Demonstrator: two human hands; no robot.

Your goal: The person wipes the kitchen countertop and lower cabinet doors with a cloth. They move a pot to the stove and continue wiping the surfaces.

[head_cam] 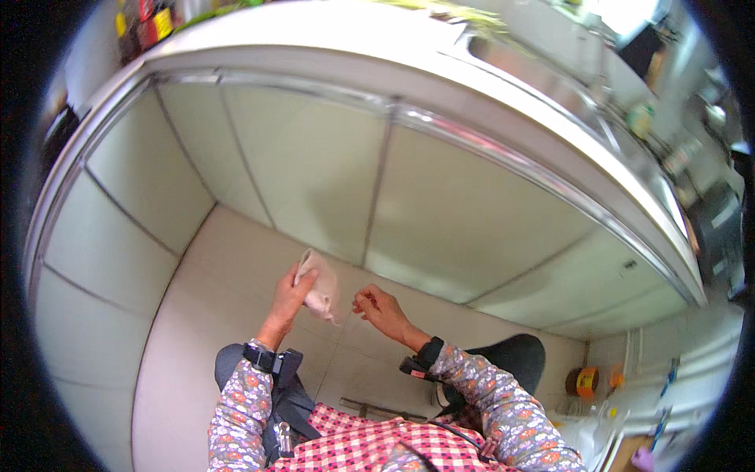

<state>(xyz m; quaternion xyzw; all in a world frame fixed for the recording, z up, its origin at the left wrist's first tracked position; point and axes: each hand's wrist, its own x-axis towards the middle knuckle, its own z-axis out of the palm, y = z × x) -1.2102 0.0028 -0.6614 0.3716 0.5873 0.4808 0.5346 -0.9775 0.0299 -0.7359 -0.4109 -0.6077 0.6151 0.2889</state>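
Observation:
A pale pink folded cloth [318, 284] is in my left hand [293, 291], pinched between thumb and fingers, with a thin loose end hanging down at its lower right. Just right of that cloth, apart from it, my right hand [377, 308] is raised with its fingers curled in and the thumb against them. Nothing shows in the right hand. Both hands are above the tiled floor [236, 265], in front of pale cabinet doors [307, 159].
A white countertop [330, 29] curves across the top, bearing blurred green vegetables [460, 15] and a sink [519, 65] at the right. Metal trim [472, 135] runs under its edge. At lower right, an orange-labelled roll [583, 382] is near white pipes [634, 354].

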